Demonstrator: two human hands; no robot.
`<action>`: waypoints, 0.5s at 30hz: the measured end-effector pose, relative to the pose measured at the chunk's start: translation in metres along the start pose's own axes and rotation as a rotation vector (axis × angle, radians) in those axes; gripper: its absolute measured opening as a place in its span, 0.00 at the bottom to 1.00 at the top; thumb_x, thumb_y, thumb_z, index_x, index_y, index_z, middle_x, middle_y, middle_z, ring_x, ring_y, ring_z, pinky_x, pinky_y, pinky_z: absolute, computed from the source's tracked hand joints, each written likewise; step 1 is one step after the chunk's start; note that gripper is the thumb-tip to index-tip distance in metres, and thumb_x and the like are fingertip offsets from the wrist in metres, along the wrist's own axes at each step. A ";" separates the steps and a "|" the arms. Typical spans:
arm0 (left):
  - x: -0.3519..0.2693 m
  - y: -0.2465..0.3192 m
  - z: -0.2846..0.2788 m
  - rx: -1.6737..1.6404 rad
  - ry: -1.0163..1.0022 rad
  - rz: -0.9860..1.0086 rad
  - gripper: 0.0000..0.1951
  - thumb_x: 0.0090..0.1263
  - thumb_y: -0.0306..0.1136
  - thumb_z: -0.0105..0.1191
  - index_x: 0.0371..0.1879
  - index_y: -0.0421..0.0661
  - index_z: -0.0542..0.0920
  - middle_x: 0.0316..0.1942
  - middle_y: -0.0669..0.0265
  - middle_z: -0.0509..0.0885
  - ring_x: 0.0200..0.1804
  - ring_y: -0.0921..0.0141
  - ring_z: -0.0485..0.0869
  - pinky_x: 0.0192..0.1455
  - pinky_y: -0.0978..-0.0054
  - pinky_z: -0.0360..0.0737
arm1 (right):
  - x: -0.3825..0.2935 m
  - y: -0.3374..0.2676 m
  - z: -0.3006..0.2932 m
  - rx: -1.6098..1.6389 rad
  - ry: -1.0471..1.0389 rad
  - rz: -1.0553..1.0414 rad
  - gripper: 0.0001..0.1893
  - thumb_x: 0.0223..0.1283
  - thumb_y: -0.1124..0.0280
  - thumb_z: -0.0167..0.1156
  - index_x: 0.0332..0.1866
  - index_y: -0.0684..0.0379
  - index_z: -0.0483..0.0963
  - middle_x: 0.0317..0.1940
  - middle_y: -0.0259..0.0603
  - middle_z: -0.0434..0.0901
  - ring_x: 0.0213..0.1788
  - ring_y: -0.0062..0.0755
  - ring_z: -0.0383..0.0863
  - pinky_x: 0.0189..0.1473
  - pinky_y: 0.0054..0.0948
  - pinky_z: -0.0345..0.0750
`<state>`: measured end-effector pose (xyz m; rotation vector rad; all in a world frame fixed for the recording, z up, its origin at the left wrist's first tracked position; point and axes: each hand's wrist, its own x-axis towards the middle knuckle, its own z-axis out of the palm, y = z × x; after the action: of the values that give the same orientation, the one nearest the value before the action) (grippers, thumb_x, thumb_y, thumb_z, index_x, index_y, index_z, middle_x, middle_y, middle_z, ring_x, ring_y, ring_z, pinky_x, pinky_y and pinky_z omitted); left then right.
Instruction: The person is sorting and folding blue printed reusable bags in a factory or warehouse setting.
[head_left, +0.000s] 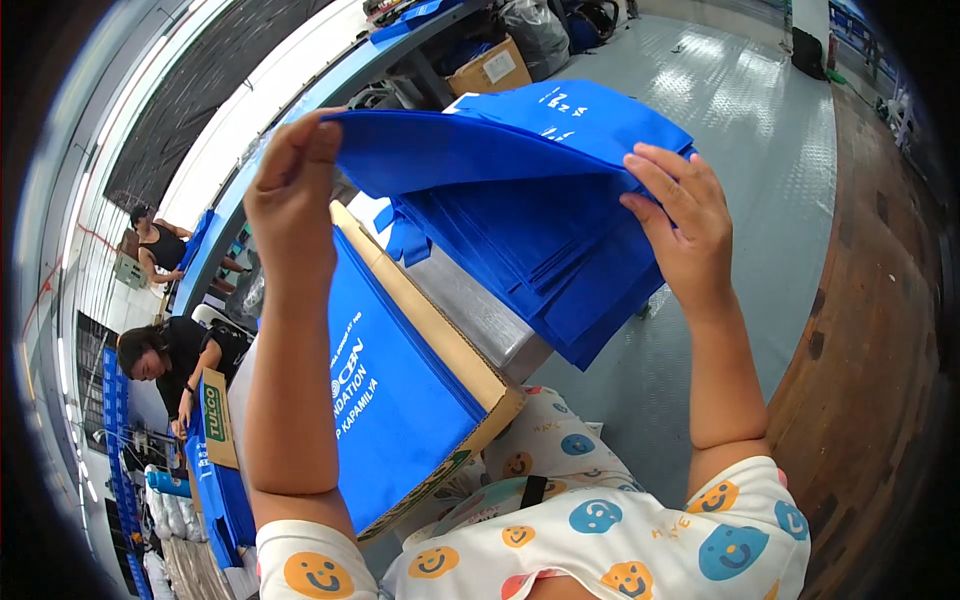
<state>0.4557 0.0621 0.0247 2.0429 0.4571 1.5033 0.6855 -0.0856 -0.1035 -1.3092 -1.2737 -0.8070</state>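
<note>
My left hand (294, 184) pinches one corner of a blue fabric bag (435, 146) between thumb and fingers. At the opposite end, my right hand (686, 214) grips the edge of the same raised bag, its fingers on top and thumb below. Beneath the raised bag a stack of similar blue bags (517, 232) fans out over a grey surface (465, 300), and a blue strap (409, 236) sticks out on the left. White print shows on another blue panel (600, 112) behind. Nearer my body, a cardboard box (499, 397) holds flat blue printed bags (397, 420).
Two people work at left, one in black (180, 352) bending over blue bags (225, 495), another farther back (165, 247). A long blue-edged table (337, 86) runs along the left. Beyond it are a carton (491, 69) and a clear plastic bag (536, 37). Grey flooring (772, 150) meets brown boards (862, 360).
</note>
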 end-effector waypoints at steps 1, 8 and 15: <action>0.006 0.002 -0.006 0.027 0.025 0.005 0.10 0.68 0.31 0.57 0.44 0.40 0.83 0.36 0.68 0.84 0.40 0.79 0.78 0.47 0.84 0.73 | -0.002 0.002 -0.005 -0.030 -0.009 -0.020 0.18 0.48 0.73 0.68 0.47 0.48 0.80 0.45 0.32 0.82 0.44 0.33 0.81 0.56 0.42 0.71; 0.034 0.007 -0.036 -0.023 0.063 0.065 0.12 0.67 0.31 0.58 0.45 0.38 0.82 0.38 0.66 0.85 0.43 0.77 0.80 0.51 0.80 0.74 | 0.004 0.011 -0.025 0.077 0.070 -0.026 0.17 0.50 0.78 0.65 0.47 0.50 0.80 0.38 0.35 0.84 0.38 0.33 0.83 0.48 0.37 0.77; 0.047 0.001 -0.060 -0.027 0.073 0.053 0.13 0.67 0.32 0.58 0.46 0.38 0.82 0.38 0.65 0.85 0.43 0.76 0.79 0.53 0.78 0.73 | 0.017 0.012 -0.039 0.165 0.020 -0.145 0.14 0.49 0.80 0.64 0.43 0.53 0.82 0.36 0.35 0.84 0.36 0.31 0.84 0.40 0.29 0.79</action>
<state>0.4136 0.1017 0.0737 1.9990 0.4120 1.6113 0.7086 -0.1177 -0.0831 -1.0844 -1.4008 -0.7960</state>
